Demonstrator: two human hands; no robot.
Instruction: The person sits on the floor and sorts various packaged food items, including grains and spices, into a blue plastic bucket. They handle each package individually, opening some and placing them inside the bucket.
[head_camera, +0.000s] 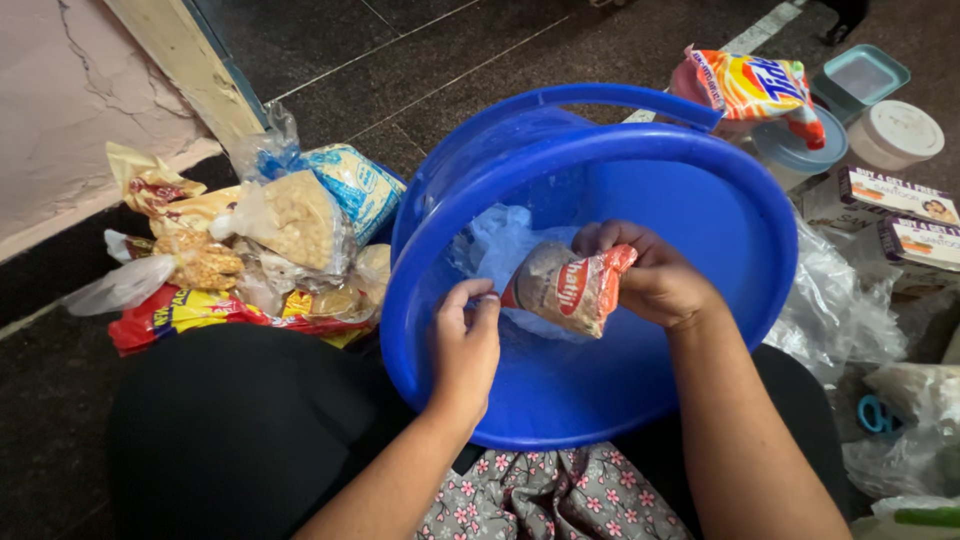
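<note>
Bucket: a blue plastic bucket (690, 210), tipped on its side on the person's lap with its mouth facing the camera; its handle arcs over the far rim.
Floor: dark stone tiles (420, 60) carry everything else, with a pale cracked wall along the left edge.
Food heap: clear bags of puffed snacks and grains (290, 220) piled on a red and yellow packet (190, 310), on the floor just beside the bucket's left side.
Right-side clutter: an orange and yellow detergent packet (760, 90) resting on lidded round tubs (895, 130) near the floor's top right corner; printed cartons (900, 195) and crumpled clear plastic (840, 310) lie below them, near the bucket's right rim.
Liner: a pale blue plastic bag (500, 245) inside the bucket, against its back wall.
Packet: a small pouch of grains (570, 288) with red ends, held inside the bucket's mouth, in front of the liner.
Right hand: the right hand (655, 280) is closed around the pouch's upper end, gripping it.
Left hand: the left hand (465, 345) pinches the pouch's lower end between thumb and fingertips, closed on it.
</note>
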